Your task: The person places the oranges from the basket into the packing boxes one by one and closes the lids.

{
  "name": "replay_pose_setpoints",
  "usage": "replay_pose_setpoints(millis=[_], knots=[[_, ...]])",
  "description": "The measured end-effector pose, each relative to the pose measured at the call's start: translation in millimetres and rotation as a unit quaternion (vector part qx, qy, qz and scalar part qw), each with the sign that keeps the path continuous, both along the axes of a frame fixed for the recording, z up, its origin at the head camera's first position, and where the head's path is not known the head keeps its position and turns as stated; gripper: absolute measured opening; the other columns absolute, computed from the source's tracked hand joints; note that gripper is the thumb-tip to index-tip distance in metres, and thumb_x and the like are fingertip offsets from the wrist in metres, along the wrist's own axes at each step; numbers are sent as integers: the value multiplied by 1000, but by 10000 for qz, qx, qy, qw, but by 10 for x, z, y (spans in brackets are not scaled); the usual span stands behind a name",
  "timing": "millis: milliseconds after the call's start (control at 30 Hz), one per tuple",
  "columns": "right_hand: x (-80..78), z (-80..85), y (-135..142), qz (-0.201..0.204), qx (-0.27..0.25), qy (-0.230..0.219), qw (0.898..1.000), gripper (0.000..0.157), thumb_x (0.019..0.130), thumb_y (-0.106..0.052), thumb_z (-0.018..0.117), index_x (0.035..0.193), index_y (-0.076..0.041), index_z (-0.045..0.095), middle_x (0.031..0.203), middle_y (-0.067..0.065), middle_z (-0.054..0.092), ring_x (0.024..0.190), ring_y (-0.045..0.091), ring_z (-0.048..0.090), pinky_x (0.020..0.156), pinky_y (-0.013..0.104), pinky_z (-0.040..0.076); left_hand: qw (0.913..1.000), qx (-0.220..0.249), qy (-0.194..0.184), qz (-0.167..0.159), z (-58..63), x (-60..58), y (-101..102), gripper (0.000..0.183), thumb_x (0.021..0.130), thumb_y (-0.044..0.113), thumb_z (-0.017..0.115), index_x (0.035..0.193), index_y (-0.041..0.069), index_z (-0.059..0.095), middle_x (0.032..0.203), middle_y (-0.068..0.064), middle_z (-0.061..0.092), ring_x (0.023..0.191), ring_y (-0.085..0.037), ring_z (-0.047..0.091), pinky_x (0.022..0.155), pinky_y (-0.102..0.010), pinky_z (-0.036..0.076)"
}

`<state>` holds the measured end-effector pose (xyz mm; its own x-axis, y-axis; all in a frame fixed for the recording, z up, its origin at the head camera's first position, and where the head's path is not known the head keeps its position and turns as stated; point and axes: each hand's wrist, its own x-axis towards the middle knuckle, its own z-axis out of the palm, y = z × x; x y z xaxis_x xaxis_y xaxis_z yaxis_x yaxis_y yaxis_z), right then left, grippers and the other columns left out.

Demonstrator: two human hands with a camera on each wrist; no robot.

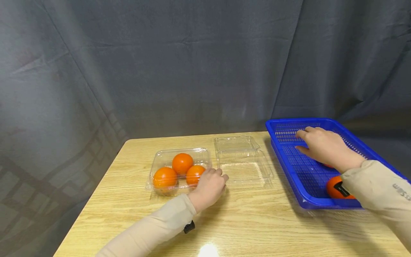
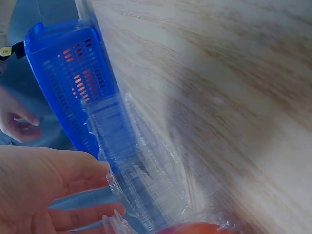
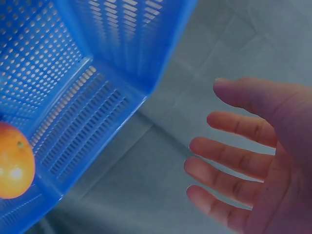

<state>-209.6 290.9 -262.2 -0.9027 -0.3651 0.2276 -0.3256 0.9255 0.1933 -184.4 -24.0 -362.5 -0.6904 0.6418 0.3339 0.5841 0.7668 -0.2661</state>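
My left hand is at the right end of a clear plastic clamshell box that holds three oranges. In the left wrist view its fingers are loosely extended at the plastic edge. To its right lies an unfolded clear clamshell box with nothing inside. My right hand hovers over a blue plastic basket, holding nothing, its fingers spread apart. Inside the basket one orange lies near the front, partly covered by the sleeve; another is mostly hidden beneath the hand.
Both boxes stand on a light wooden table, with the basket at its right side. A dark grey curtain hangs behind the table's back edge.
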Motion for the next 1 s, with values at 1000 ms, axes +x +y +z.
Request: replay_pose_setpoints(millis=[1000], knots=[[-261,-65,536,-916,-121,-1154,9890,53,73,-24,78,112,6,60,97,26,63,88,44,59,73,59,51,9980,-342,374,377,-41,-5,63,17,70,7,73,74,23,70,68,6,63,59,-6,56,52,-17,47]])
